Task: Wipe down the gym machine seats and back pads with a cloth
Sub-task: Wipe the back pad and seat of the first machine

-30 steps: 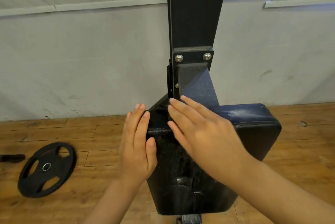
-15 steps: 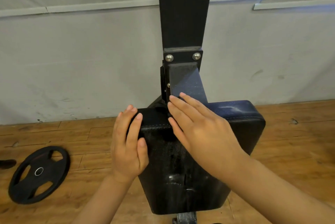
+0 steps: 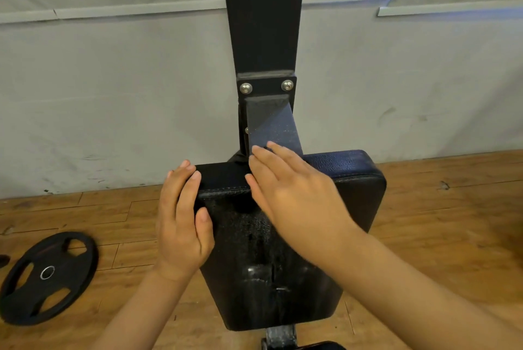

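Observation:
A worn black seat pad (image 3: pixel 351 196) of a gym machine fills the middle of the head view, bolted to a black upright post (image 3: pixel 263 24). My left hand (image 3: pixel 181 222) rests flat against the pad's left far corner, fingers straight and thumb on the top face. My right hand (image 3: pixel 294 196) lies flat across the pad's far edge, its fingertips touching the grey bracket (image 3: pixel 271 123) under the post. No cloth shows in either hand.
A black weight plate (image 3: pixel 48 276) lies on the wooden floor (image 3: pixel 441 222) at the lower left. A grey wall (image 3: pixel 113 94) stands close behind the machine. A metal support (image 3: pixel 280 335) shows under the pad's near end.
The view has shifted, so the pad sits further left. My left hand has slid onto the pad's left corner. My right hand stays flat near the bracket.

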Motion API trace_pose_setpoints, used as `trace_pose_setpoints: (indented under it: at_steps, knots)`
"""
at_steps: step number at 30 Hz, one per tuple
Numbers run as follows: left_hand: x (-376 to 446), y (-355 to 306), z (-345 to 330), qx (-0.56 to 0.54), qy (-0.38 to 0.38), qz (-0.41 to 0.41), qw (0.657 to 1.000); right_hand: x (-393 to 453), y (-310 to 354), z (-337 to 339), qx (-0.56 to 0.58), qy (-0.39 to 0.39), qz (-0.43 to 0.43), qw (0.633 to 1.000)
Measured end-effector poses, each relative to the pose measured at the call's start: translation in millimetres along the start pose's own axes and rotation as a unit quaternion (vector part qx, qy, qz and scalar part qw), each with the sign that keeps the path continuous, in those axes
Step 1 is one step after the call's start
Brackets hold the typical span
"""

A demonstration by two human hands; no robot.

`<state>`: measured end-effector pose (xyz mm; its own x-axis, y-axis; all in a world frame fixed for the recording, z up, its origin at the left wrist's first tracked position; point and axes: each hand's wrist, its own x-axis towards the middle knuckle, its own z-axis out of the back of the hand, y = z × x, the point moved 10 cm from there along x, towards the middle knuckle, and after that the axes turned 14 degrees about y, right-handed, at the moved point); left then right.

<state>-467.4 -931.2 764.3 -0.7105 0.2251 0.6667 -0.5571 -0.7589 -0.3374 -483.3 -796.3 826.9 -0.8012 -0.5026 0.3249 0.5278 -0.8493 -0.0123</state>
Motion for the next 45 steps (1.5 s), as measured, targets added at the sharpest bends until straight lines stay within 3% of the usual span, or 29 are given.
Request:
trace_pose_setpoints:
  at_steps: [2,7,10,14,18,23,29,33,35,39,45]
  knots:
    - [-1,2,0,0.004,0.006,0.003,1.000,-13,-23,8,0.006,0.005,-0.010,1.000]
    - [0,-2,0,0.000,-0.005,-0.002,1.000,-51,-100,20,0.034,-0.009,-0.132,0.991]
    - [1,-4,0,-0.003,-0.017,-0.007,1.000,-43,-88,20,0.014,-0.036,-0.144,0.989]
    - [2,-4,0,0.001,-0.022,0.002,1.000,-12,-46,13,0.032,-0.031,-0.085,0.995]
    - [1,-1,1,-0.001,-0.012,0.003,1.000,-24,-61,16,0.066,-0.026,-0.070,0.995]
    - [0,-1,1,-0.008,-0.010,0.007,1.000,-59,-107,20,0.077,-0.065,-0.151,0.983]
    - [0,-1,1,-0.004,-0.014,0.004,1.000,-61,-115,16,0.167,-0.092,-0.210,0.959]
    - [1,-2,0,-0.001,-0.010,0.009,1.000,-43,-133,13,0.215,-0.057,-0.202,0.954]
    - [1,-2,0,-0.001,-0.008,0.015,1.000,-53,-135,13,0.254,-0.106,-0.196,0.941]
    - [1,-2,0,-0.004,-0.005,0.022,1.000,-97,-112,3,0.214,-0.221,-0.163,0.937]
    - [1,-2,1,-0.011,-0.008,0.032,0.999,-122,-86,-26,0.165,-0.242,-0.048,0.955]
